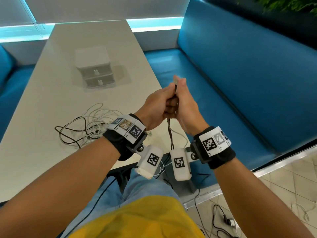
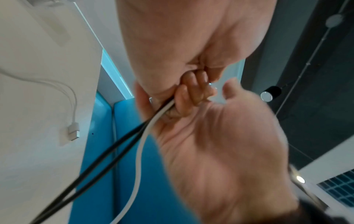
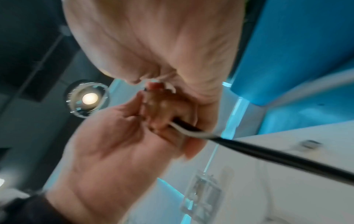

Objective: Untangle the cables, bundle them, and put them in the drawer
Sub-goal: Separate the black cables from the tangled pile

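Above the table's right edge, my left hand and right hand are pressed together. Both grip a dark braided cable that hangs down between my wrists. Its end pokes up between my right fingertips. The left wrist view shows two black strands and a white cable running into the clasped fingers. In the right wrist view, the black cable and white cable are blurred. A tangled pile of white and dark cables lies on the table. The small white drawer unit stands further back, both drawers closed.
The pale table runs away from me. Blue bench seats flank it on both sides. A white USB plug lies on the tabletop. More cables and a charger lie on the tiled floor at lower right.
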`<action>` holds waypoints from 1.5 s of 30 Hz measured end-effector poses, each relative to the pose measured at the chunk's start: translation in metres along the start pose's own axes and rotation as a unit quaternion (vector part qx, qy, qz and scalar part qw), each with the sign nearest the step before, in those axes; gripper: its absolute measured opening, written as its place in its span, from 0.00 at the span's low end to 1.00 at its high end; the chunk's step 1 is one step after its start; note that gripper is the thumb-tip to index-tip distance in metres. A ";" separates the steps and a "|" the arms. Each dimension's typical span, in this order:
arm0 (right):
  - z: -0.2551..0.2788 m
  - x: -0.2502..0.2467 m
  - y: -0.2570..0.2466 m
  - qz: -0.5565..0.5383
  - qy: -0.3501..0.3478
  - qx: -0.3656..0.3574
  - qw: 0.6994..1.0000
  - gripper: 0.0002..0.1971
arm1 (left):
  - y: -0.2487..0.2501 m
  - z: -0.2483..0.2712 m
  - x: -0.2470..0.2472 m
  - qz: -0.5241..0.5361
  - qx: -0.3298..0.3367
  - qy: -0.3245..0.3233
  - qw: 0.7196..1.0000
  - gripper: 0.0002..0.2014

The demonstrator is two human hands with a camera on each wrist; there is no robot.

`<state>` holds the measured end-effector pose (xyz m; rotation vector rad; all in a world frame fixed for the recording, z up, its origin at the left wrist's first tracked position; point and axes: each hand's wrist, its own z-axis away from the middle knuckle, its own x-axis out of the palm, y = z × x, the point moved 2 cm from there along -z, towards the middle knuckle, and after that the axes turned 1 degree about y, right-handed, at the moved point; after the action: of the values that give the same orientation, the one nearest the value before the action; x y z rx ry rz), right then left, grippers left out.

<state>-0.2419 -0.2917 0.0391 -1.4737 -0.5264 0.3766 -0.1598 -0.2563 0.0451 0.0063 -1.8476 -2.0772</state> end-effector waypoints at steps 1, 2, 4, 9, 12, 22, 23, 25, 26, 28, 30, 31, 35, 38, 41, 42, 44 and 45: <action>0.003 -0.002 0.007 -0.003 -0.017 0.038 0.999 0.25 | 0.003 -0.003 0.000 0.012 0.006 0.008 1.000 0.17; 0.007 -0.006 0.015 0.017 -0.028 0.065 0.997 0.30 | 0.005 -0.006 -0.001 0.011 0.013 0.011 1.000 0.18; 0.016 -0.019 0.032 0.068 -0.036 0.089 0.993 0.34 | 0.006 -0.009 0.000 -0.017 0.019 -0.004 1.000 0.18; 0.039 -0.066 0.087 0.232 -0.049 0.156 0.959 0.25 | 0.006 -0.009 -0.001 -0.061 0.023 0.001 0.998 0.16; 0.054 -0.094 0.117 0.345 -0.036 0.186 0.919 0.22 | 0.014 -0.013 -0.015 -0.060 0.006 0.022 0.998 0.17; 0.013 -0.029 0.023 0.233 -0.066 -0.006 0.970 0.09 | 0.006 0.020 -0.056 -0.159 -0.090 -0.046 0.982 0.17; 0.007 -0.013 0.008 0.200 -0.073 -0.035 0.977 0.09 | 0.008 0.024 -0.062 -0.156 -0.096 -0.051 0.982 0.18; -0.006 0.018 -0.014 0.185 -0.118 -0.092 0.971 0.12 | 0.014 0.033 -0.076 -0.118 -0.097 -0.060 0.986 0.19; -0.011 0.032 -0.021 0.193 -0.147 -0.115 0.963 0.13 | 0.017 0.037 -0.084 -0.089 -0.094 -0.063 0.990 0.19; -0.021 0.059 -0.027 0.201 -0.203 -0.148 0.947 0.13 | 0.023 0.048 -0.101 -0.035 -0.085 -0.074 0.993 0.20; -0.026 0.081 -0.027 0.177 -0.252 -0.164 0.937 0.13 | 0.026 0.060 -0.119 0.016 -0.073 -0.082 0.994 0.19; -0.028 0.092 -0.025 0.163 -0.271 -0.167 0.934 0.13 | 0.027 0.066 -0.127 0.038 -0.066 -0.081 0.994 0.19; -0.027 0.127 -0.013 0.107 -0.312 -0.160 0.930 0.15 | 0.026 0.087 -0.156 0.090 -0.030 -0.041 0.995 0.15; -0.025 0.147 -0.006 0.140 -0.321 -0.184 0.919 0.13 | 0.020 0.101 -0.177 0.114 -0.011 -0.023 0.993 0.11; -0.022 0.164 0.002 0.197 -0.329 -0.187 0.905 0.13 | 0.014 0.113 -0.195 0.077 -0.013 0.013 0.997 0.13; -0.021 0.168 0.007 0.208 -0.326 -0.173 0.906 0.14 | 0.012 0.117 -0.202 0.067 -0.017 0.029 0.997 0.15; -0.019 0.171 0.020 0.230 -0.330 -0.111 0.909 0.14 | 0.011 0.126 -0.218 0.061 -0.028 0.050 0.996 0.13; -0.017 0.171 0.028 0.258 -0.354 -0.077 0.896 0.13 | 0.010 0.131 -0.226 0.059 -0.034 0.057 0.996 0.12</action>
<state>-0.0880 -0.2104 0.0283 -1.5995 -0.7432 1.3528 0.0225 -0.0708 0.0214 -0.0027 -1.6698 -2.0137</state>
